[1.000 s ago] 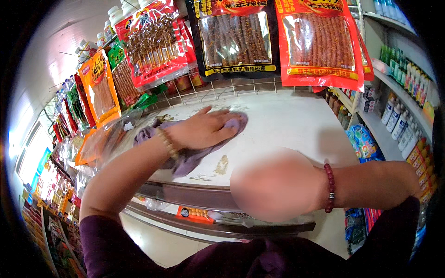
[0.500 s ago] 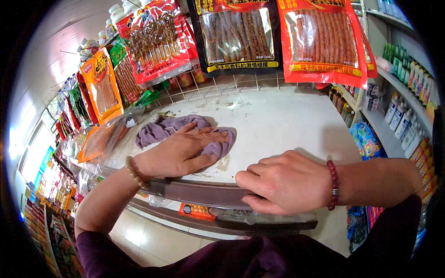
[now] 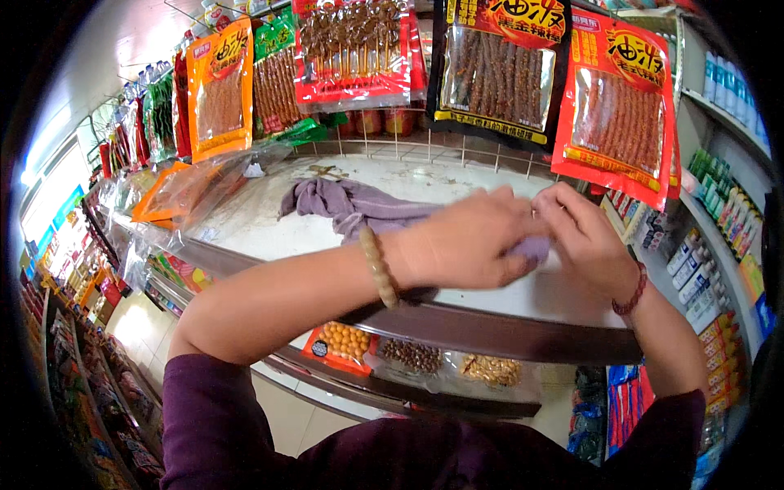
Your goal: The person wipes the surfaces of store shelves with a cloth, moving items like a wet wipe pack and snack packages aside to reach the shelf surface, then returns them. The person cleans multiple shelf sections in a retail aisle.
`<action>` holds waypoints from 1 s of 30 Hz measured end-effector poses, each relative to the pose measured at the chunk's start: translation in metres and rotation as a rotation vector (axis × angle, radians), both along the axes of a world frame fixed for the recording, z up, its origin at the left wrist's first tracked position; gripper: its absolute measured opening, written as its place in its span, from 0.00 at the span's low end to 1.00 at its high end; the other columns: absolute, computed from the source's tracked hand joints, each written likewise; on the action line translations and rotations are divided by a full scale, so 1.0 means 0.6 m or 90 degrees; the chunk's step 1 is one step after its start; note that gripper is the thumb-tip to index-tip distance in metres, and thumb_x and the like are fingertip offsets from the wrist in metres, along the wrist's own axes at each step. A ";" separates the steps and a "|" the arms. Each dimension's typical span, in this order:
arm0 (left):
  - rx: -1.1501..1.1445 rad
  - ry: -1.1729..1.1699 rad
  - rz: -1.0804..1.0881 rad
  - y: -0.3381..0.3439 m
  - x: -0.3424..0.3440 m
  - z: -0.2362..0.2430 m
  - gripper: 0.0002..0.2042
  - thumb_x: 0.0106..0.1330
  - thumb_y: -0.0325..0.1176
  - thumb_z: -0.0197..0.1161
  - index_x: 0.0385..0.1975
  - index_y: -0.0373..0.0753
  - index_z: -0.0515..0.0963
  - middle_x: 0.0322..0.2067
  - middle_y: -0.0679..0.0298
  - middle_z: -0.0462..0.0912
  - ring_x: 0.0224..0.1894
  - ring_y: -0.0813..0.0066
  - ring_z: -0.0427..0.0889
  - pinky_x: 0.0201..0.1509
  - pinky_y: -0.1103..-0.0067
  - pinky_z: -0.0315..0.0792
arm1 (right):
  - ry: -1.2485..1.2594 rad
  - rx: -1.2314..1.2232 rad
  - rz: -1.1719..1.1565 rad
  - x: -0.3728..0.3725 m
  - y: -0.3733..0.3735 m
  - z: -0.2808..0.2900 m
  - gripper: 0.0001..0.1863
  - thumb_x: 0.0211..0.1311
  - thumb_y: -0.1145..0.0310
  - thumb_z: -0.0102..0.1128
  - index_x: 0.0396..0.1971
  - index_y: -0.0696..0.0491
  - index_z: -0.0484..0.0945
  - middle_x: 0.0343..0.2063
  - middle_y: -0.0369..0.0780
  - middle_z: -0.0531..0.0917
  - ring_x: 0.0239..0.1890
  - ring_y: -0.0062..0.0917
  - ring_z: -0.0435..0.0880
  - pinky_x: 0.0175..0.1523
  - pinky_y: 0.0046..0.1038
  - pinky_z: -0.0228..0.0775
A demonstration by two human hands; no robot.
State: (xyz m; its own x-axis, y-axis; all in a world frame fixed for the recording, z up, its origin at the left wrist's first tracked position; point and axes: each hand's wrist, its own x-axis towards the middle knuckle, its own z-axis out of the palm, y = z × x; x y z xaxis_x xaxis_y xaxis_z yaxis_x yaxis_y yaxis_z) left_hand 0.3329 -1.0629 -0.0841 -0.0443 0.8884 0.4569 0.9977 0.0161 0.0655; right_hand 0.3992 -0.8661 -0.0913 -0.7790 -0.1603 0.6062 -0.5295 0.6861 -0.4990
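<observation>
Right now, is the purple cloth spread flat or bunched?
Bunched: the purple cloth lies crumpled in folds on the white shelf, one end under both hands.

Both arms I see are bare from wrist to above the elbow, dark purple sleeves pushed up. Left hand [image 3: 465, 241]: a bracelet of pale, cream-coloured beads at the wrist. Right hand [image 3: 584, 237]: a bracelet of small dark red beads. Same purple fabric covers the torso.

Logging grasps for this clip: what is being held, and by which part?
Both hands, left hand and right hand, hold the purple cloth at its right end.
</observation>
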 end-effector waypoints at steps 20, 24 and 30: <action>0.212 -0.126 0.191 -0.121 -0.222 0.086 0.13 0.61 0.36 0.58 0.43 0.40 0.80 0.44 0.57 0.78 0.51 0.61 0.72 0.59 0.70 0.64 | -0.059 -0.584 0.254 0.023 0.099 0.110 0.15 0.62 0.63 0.55 0.44 0.55 0.76 0.44 0.38 0.80 0.45 0.24 0.79 0.53 0.32 0.70; 0.248 -0.059 0.302 -0.175 -0.256 0.054 0.12 0.62 0.35 0.57 0.41 0.39 0.80 0.42 0.56 0.79 0.49 0.60 0.74 0.56 0.69 0.67 | -0.095 -0.577 0.168 0.079 0.162 0.175 0.13 0.61 0.63 0.57 0.41 0.55 0.78 0.39 0.38 0.82 0.42 0.22 0.80 0.51 0.28 0.72; 0.201 0.035 0.369 -0.194 -0.276 0.024 0.12 0.62 0.34 0.55 0.42 0.40 0.79 0.40 0.57 0.79 0.47 0.61 0.76 0.52 0.70 0.70 | 0.024 -0.453 -0.038 0.032 0.081 0.168 0.13 0.60 0.62 0.59 0.39 0.54 0.79 0.36 0.35 0.82 0.37 0.20 0.80 0.44 0.22 0.71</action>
